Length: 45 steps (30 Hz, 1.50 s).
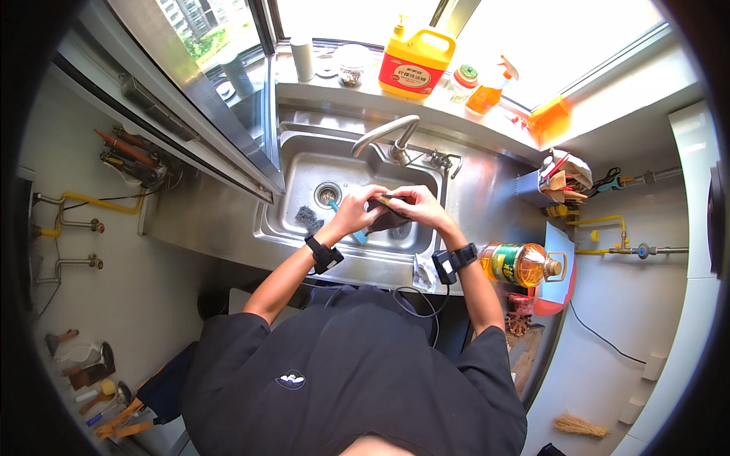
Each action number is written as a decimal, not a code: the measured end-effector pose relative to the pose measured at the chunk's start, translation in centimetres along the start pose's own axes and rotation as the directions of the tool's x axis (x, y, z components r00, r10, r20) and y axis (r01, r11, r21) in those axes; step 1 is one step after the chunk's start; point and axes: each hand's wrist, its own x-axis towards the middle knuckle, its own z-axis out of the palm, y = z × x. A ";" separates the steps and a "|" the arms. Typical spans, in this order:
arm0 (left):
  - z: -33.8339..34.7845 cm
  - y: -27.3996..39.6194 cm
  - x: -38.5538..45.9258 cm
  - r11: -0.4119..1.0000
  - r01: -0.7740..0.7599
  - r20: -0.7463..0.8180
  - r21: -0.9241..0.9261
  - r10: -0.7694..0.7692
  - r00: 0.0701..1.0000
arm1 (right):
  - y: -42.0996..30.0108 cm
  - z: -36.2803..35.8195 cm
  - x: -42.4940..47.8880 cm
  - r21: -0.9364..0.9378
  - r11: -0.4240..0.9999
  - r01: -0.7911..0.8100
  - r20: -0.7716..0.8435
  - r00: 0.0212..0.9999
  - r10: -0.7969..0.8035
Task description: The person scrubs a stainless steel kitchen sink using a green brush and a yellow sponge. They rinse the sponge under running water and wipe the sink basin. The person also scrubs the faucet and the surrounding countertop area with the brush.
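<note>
Over the steel sink (365, 171), my left hand (360, 212) and my right hand (419, 206) both grip a dark, thin item (393, 221), its lower part hanging between them. A yellowish strip shows at its top edge; what exactly it is I cannot tell. My fingers cover much of it. Beneath my left hand, a blue-handled tool (359, 236) lies slanted in the basin, its middle hidden. Left of that hand is a dark grey scouring pad (308, 218) close to the drain (328, 195). Another dark round pad (400, 231) lies below my right hand.
A curved faucet (393, 131) arches over the sink's back. A crumpled white cloth (424, 272) lies on the front rim. Right of it, an oil bottle (522, 265) is on its side. A yellow detergent jug (416, 62) and an orange spray bottle (490, 91) stand on the sill.
</note>
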 end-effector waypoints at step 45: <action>-2.5 6.2 4.0 0.801 0.158 -0.261 -0.577 -0.364 0.894 | 10.4 -1.2 -1.8 -0.667 0.657 0.353 -0.102 0.830 -0.549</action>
